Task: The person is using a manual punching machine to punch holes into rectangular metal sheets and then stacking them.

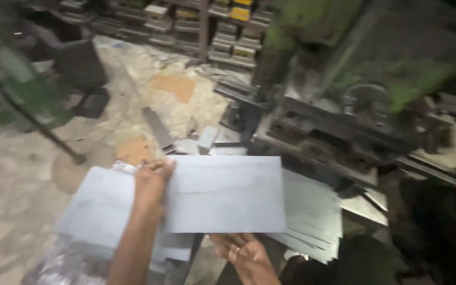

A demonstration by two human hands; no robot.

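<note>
Beside a green machine [344,105], left hand [151,184] and right hand [244,250] grip a metal sheet [225,195] above stacked sheets [312,211].

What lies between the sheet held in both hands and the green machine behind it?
In the head view, a fanned stack of grey metal sheets lies between the held sheet and the green machine, its top-left part hidden under the held sheet.

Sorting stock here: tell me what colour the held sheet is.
Plain pale grey sheet, seen in the head view.

A metal sheet [225,194] lies between two stacks [101,208], machine [333,126] behind.
</note>
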